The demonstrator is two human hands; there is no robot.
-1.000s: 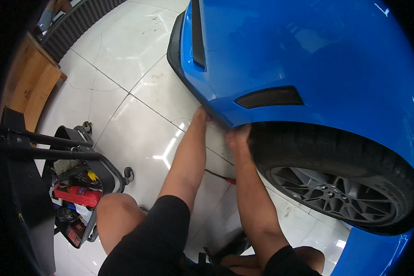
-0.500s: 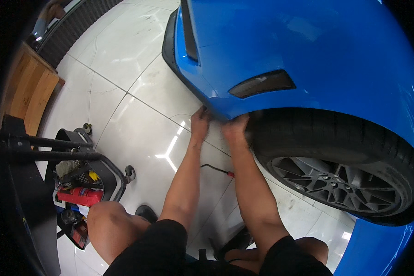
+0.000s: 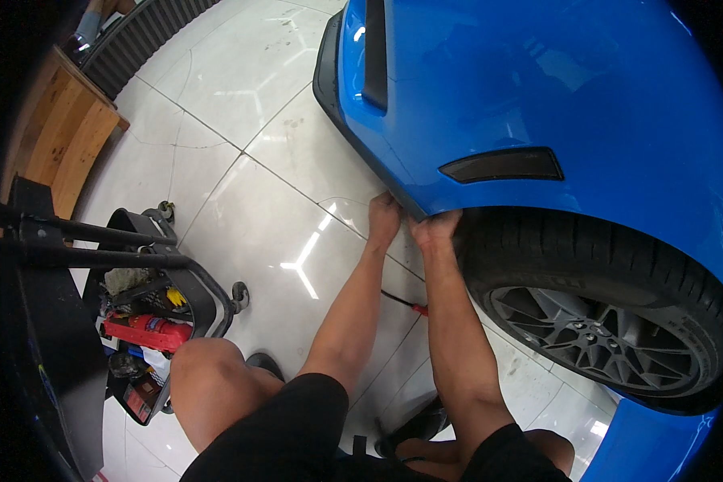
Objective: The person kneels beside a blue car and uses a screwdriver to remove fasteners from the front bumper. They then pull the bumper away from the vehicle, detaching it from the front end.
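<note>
Both my hands reach under the lower corner of a blue car bumper (image 3: pixel 402 153), just ahead of the front wheel. My left hand (image 3: pixel 385 221) is at the dark lower edge trim (image 3: pixel 369 165), its fingertips hidden behind the edge. Close beside it, my right hand (image 3: pixel 436 230) touches the underside near the tyre (image 3: pixel 522 249), palm side partly turned up. The bumper covers its fingers, so what they hold does not show. On the floor between my forearms lies a thin dark hooked tool with a red handle (image 3: pixel 420 309), partly behind my right arm.
To the left stands a black wheeled cart (image 3: pixel 205 293) holding a red bottle (image 3: pixel 149 331), cloths and small items. A wooden box (image 3: pixel 64 128) sits farther back, near a dark ribbed strip (image 3: pixel 149 36). The spoked wheel (image 3: pixel 594 333) is close on my right.
The whole view has shifted, so the bumper, wheel and cart sit farther right in the picture. Both hands stay at the same lower bumper corner, with little visible change in their grip.
</note>
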